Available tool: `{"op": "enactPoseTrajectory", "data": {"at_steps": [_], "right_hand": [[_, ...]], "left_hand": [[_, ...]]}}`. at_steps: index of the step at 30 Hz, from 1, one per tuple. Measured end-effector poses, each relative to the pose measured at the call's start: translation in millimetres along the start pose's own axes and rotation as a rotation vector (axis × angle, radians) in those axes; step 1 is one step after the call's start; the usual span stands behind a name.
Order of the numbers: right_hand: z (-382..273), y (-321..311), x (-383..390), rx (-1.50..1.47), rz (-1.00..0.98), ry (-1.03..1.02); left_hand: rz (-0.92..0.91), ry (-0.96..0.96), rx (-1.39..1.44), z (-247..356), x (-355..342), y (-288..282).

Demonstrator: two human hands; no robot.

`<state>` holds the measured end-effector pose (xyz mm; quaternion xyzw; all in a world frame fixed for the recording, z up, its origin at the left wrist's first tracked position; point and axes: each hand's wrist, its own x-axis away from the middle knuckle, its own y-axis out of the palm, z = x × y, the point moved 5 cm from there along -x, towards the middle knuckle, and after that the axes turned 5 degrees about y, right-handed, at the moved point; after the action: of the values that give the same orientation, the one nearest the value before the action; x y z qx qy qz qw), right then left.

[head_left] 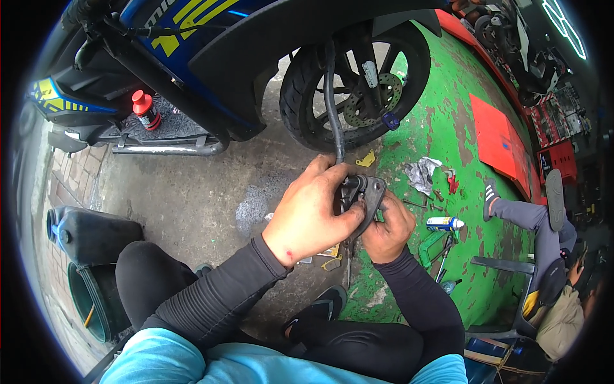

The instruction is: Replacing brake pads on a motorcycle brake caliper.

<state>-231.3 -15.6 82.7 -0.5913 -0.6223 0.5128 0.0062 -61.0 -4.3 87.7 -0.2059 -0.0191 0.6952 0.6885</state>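
Observation:
A dark brake caliper (pixel 373 203) is held between both hands in front of me, beside the front wheel (pixel 291 105) of a blue motor scooter. A black brake hose (pixel 333 118) runs from above down to the caliper. My left hand (pixel 313 208) wraps round its left side, its thumb pressed into the opening. From the right and below, my right hand (pixel 391 227) grips the caliper's other side. The brake disc (pixel 384 102) shows bare on the wheel. One yellow-backed brake pad (pixel 366 159) lies on the floor past my hands, another pad (pixel 331 264) below them.
On the green floor at right lie a crumpled cloth (pixel 422 174), a blue-and-white tube (pixel 445 223) and a green clamp (pixel 430 247). A red bottle (pixel 146 112) stands on the scooter's footboard. At left are a black jerrycan (pixel 102 237) and bucket (pixel 77 301). Another person (pixel 531 214) sits far right.

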Motion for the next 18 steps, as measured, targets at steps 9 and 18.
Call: {"op": "enactPoseTrajectory", "data": {"at_steps": [9, 18], "right_hand": [[17.4, 2.3, 16.8, -0.326, 0.121, 0.310], [9.3, 4.8, 14.9, -0.367, 0.090, 0.329]], "left_hand": [[-0.112, 0.081, 0.206, 1.2, -2.5, 1.5], [-0.102, 0.091, 0.117, 4.6, -2.7, -5.8]]}}
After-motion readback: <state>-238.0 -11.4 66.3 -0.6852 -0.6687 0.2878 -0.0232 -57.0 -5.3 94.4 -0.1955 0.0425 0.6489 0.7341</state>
